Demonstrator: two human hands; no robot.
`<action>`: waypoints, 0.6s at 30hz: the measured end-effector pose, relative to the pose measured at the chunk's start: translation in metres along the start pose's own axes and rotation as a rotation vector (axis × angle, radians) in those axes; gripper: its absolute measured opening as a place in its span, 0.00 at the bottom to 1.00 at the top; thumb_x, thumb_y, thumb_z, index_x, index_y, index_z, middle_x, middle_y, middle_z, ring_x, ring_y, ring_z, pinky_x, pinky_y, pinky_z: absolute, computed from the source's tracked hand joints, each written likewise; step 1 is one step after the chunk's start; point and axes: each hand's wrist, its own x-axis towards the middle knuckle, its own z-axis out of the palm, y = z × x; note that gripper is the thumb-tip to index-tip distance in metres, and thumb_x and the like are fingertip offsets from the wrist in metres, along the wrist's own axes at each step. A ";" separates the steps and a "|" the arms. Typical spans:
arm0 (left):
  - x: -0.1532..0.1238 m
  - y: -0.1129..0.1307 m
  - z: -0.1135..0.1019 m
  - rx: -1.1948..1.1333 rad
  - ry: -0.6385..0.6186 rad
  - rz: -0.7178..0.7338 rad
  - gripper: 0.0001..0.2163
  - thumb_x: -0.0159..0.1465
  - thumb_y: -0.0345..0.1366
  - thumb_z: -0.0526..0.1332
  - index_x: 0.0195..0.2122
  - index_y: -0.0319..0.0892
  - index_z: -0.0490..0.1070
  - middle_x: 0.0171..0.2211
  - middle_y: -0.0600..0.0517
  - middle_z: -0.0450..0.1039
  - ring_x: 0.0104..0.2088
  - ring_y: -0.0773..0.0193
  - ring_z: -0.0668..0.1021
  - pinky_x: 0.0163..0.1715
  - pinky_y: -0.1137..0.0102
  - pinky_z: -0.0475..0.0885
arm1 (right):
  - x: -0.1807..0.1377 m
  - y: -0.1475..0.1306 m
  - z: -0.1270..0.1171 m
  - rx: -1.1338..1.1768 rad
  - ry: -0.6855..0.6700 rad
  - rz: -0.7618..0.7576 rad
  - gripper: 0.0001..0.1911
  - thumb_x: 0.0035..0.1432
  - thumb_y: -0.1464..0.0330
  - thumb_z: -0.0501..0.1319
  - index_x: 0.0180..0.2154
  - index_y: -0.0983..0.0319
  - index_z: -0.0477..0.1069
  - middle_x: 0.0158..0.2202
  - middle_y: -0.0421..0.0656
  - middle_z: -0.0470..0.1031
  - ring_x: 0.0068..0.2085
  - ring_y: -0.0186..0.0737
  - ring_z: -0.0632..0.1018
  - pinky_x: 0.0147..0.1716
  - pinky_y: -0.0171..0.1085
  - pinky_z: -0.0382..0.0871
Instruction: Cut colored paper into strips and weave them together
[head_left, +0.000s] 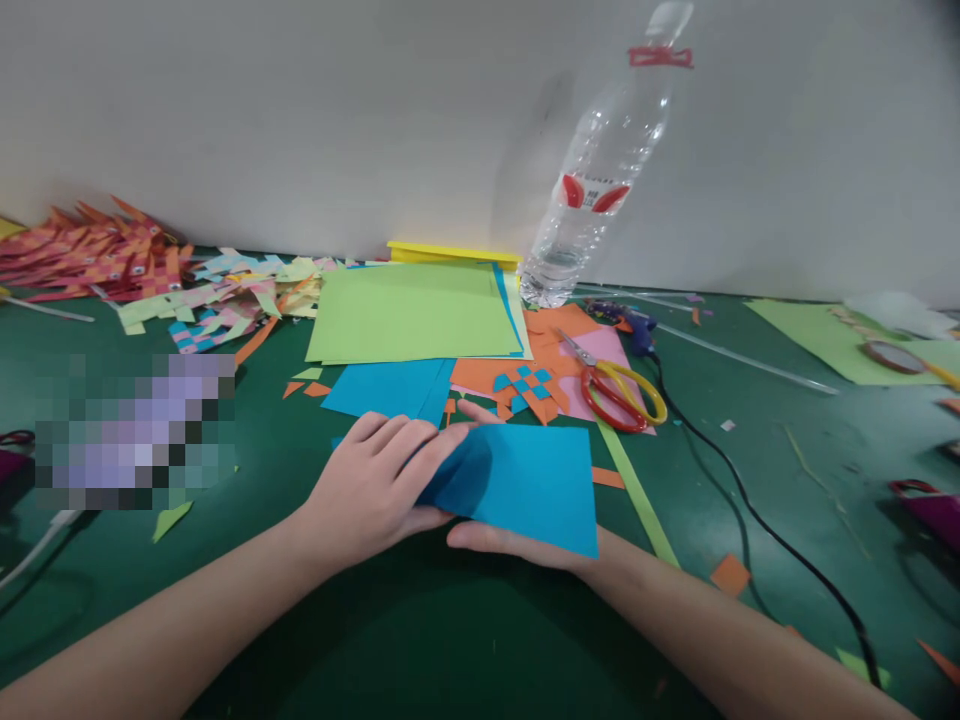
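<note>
Light even, fairly bright, from overhead, w/ soft shadow of left hand (375,490) on blue paper (532,485), strong wide-angle bend at edges (bottle (600,170) leans), corners dim, pixelated patch (135,430) at left, far right prob. slightly soft.

Near edge, centre: bare table (450,640), open passage. Just beyond, the left hand (375,485), right hand (517,548) and blue sheet (525,480) occupy the middle. Far edge: green sheets (412,310) and an upright bottle (604,170) obstruct. Right of centre: scissors (619,390) and a black cable (742,500) crossing toward the near right corner. Far left corner: heaped woven strips (112,255).
</note>
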 end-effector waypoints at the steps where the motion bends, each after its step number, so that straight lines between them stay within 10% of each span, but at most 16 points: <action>1: 0.000 0.001 0.001 0.006 -0.001 0.003 0.24 0.68 0.50 0.54 0.56 0.35 0.63 0.38 0.42 0.74 0.36 0.53 0.76 0.34 0.62 0.65 | 0.000 -0.001 0.000 0.014 -0.020 0.009 0.44 0.50 0.67 0.69 0.64 0.43 0.52 0.63 0.41 0.64 0.64 0.48 0.65 0.63 0.56 0.57; 6: -0.003 0.000 0.005 -0.008 -0.017 -0.091 0.31 0.64 0.50 0.60 0.60 0.33 0.58 0.43 0.40 0.73 0.43 0.50 0.76 0.39 0.61 0.68 | -0.004 0.000 -0.001 -0.021 0.048 0.024 0.22 0.59 0.63 0.60 0.56 0.51 0.68 0.57 0.44 0.72 0.59 0.50 0.72 0.60 0.55 0.64; 12: -0.004 0.000 0.009 -0.004 -0.117 -0.176 0.36 0.60 0.46 0.64 0.64 0.35 0.50 0.48 0.38 0.71 0.48 0.47 0.74 0.42 0.59 0.70 | 0.001 0.011 0.001 0.034 0.472 0.215 0.24 0.51 0.57 0.66 0.52 0.53 0.72 0.52 0.47 0.76 0.54 0.55 0.76 0.52 0.57 0.72; 18: -0.005 0.000 0.012 -0.046 -0.111 -0.225 0.30 0.64 0.40 0.59 0.64 0.38 0.49 0.50 0.38 0.71 0.49 0.47 0.75 0.43 0.56 0.72 | 0.010 0.008 0.002 0.253 0.444 0.256 0.22 0.53 0.56 0.65 0.47 0.60 0.73 0.35 0.45 0.81 0.29 0.45 0.81 0.31 0.47 0.80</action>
